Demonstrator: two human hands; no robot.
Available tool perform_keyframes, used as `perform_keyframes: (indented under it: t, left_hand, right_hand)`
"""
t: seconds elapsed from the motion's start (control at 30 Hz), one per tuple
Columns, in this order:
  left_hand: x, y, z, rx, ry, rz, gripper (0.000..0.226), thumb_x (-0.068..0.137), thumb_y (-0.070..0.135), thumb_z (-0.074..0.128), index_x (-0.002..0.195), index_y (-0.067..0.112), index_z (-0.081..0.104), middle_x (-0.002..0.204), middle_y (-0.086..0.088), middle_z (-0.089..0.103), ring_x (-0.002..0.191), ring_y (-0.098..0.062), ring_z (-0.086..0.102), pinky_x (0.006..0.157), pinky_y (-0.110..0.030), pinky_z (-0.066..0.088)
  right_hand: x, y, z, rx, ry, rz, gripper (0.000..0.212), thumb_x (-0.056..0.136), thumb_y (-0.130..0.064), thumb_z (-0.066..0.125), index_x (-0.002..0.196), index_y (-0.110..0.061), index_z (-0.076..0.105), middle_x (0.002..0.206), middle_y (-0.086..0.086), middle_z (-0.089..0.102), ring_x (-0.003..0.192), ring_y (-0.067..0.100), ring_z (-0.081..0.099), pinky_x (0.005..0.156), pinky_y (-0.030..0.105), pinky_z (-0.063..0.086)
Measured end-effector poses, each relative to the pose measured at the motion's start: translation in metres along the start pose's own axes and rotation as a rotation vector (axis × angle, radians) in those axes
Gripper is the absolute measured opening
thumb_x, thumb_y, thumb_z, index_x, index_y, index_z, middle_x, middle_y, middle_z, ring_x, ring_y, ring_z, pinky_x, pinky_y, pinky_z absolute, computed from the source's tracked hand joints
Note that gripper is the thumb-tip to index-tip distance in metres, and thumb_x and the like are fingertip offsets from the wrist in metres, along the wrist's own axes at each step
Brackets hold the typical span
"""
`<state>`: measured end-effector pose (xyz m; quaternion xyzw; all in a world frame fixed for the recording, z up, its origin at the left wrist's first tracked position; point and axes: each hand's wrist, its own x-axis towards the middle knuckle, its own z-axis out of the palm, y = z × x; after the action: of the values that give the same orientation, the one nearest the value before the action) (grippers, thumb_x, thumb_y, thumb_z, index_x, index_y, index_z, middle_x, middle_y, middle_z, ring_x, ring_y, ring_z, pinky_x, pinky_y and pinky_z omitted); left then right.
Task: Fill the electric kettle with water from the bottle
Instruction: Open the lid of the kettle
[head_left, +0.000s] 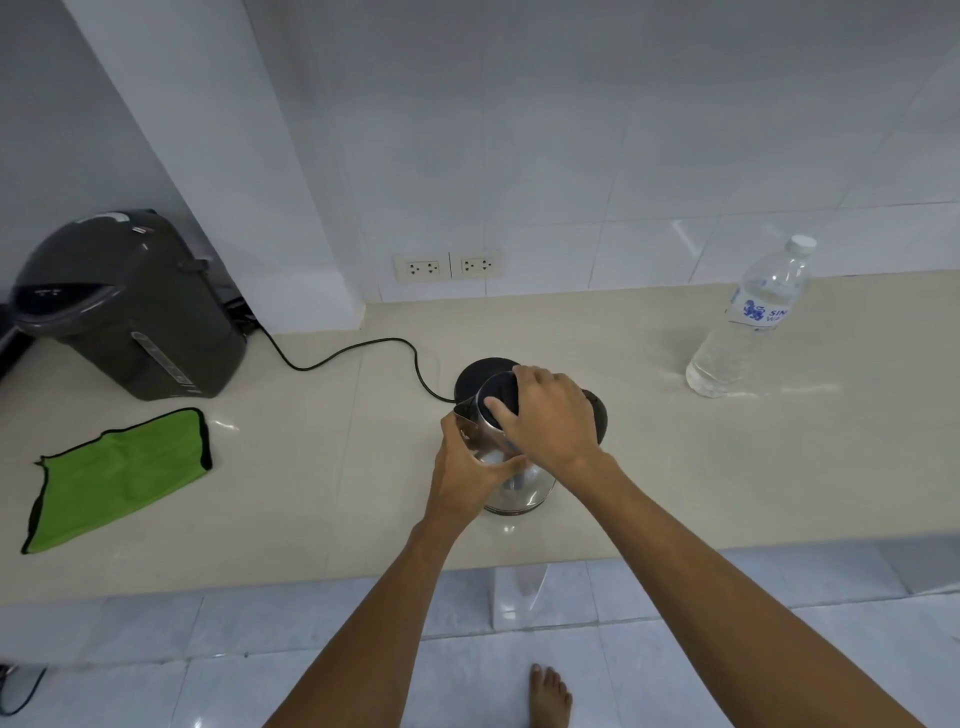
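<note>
Two hands: both are on the kettle (514, 483) at the middle of the counter (675, 467), near its front edge.
Left hand (470, 480): wraps the shiny steel side of the kettle, fingers curled around the wall just below the spout.
Right hand (553, 415): lies over the top of the kettle, fingers bent down onto the black lid (501, 397); whether it is gripping the lid or only pressing on it cannot be told.
Kettle base (483, 371): black disc just behind the kettle, with a black cord (353, 351) running left toward the wall.
Bottle (748, 322): clear, white cap on, upright at the right of the counter, well apart from both hands.
Green cloth (122, 475): flat on the left of the counter.
Grey water boiler (130, 306): stands behind the cloth, at the corner.
Sockets (448, 266): on the tiled wall behind the kettle.
</note>
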<state>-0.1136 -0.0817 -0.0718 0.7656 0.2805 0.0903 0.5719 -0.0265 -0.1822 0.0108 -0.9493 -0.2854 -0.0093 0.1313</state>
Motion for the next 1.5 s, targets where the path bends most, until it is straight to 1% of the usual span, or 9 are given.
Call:
perform_keyframes:
  t: [0.17,0.5,0.9,0.97,1.07,1.13,1.27,1.37,1.5]
  left_hand:
    - [0.002,-0.001,0.000,-0.005,0.002,-0.006,0.091,0.065,0.043,0.103,0.129,0.031,0.039,0.114,0.020,0.057,0.105,0.001,0.060,0.078,-0.013,0.046]
    - [0.004,-0.005,0.002,-0.028,0.004,0.022,0.099,0.065,0.039,0.103,0.139,0.023,0.040,0.128,0.006,0.059,0.121,-0.019,0.061,0.101,-0.032,0.055]
    - [0.000,-0.001,-0.001,-0.047,0.002,0.015,0.101,0.064,0.039,0.104,0.141,0.030,0.038,0.136,0.006,0.060,0.126,-0.016,0.059,0.102,-0.031,0.053]
    - [0.000,-0.001,-0.002,-0.039,0.000,0.015,0.104,0.063,0.040,0.104,0.143,0.027,0.038,0.137,0.005,0.060,0.126,-0.017,0.059,0.106,-0.035,0.054]
    - [0.000,-0.001,-0.002,-0.024,0.000,0.017,0.104,0.063,0.041,0.104,0.142,0.026,0.039,0.132,0.006,0.060,0.124,-0.017,0.061,0.105,-0.035,0.055]
    - [0.000,-0.001,-0.002,-0.021,0.003,0.020,0.103,0.062,0.042,0.105,0.141,0.026,0.040,0.131,0.006,0.061,0.123,-0.017,0.061,0.104,-0.034,0.055]
    - [0.000,-0.002,-0.003,0.003,-0.004,0.026,0.105,0.061,0.046,0.104,0.141,0.023,0.040,0.134,0.001,0.061,0.124,-0.020,0.062,0.104,-0.036,0.056]
    - [0.001,-0.003,-0.003,0.004,0.005,0.030,0.102,0.060,0.047,0.104,0.138,0.025,0.042,0.132,0.003,0.062,0.122,-0.019,0.063,0.102,-0.034,0.056]
    - [0.001,-0.004,-0.003,0.003,-0.003,0.024,0.105,0.058,0.049,0.104,0.139,0.026,0.042,0.133,0.003,0.062,0.123,-0.019,0.062,0.106,-0.040,0.057]
  right_hand:
    - [0.004,-0.003,0.000,-0.016,0.008,-0.013,0.054,0.100,-0.044,0.048,0.140,-0.007,0.055,0.125,0.012,0.070,0.114,0.031,0.064,0.102,0.039,0.044]
    - [0.005,-0.003,-0.005,0.051,0.002,0.019,0.043,0.103,-0.034,0.044,0.135,-0.008,0.057,0.116,0.011,0.072,0.101,0.033,0.067,0.074,0.037,0.048]
    - [0.008,0.016,-0.020,0.392,-0.011,0.030,0.043,0.101,-0.040,0.052,0.135,-0.015,0.060,0.112,0.006,0.074,0.104,0.027,0.067,0.089,0.040,0.055]
    - [0.007,0.022,-0.026,0.475,-0.017,0.042,0.040,0.102,-0.039,0.052,0.135,-0.018,0.061,0.114,0.001,0.073,0.105,0.023,0.066,0.091,0.033,0.052]
    - [0.005,0.033,-0.035,0.592,-0.001,0.063,0.033,0.103,-0.034,0.053,0.132,-0.022,0.065,0.114,-0.008,0.072,0.104,0.013,0.063,0.082,0.008,0.040]
    - [0.005,0.039,-0.041,0.679,0.021,0.100,0.030,0.103,-0.030,0.055,0.129,-0.024,0.068,0.115,-0.011,0.072,0.104,0.007,0.062,0.082,0.003,0.037]
    - [0.004,0.052,-0.043,0.881,0.030,0.189,0.029,0.101,-0.028,0.056,0.124,-0.030,0.072,0.115,-0.014,0.074,0.110,0.006,0.067,0.099,0.026,0.051]
    - [0.003,0.060,-0.043,0.996,0.032,0.226,0.028,0.102,-0.023,0.055,0.122,-0.029,0.074,0.114,-0.014,0.075,0.110,0.006,0.068,0.095,0.027,0.055]
    - [0.001,0.067,-0.039,1.186,0.022,0.284,0.027,0.104,-0.015,0.055,0.121,-0.020,0.075,0.109,0.000,0.078,0.104,0.017,0.074,0.088,0.035,0.062]
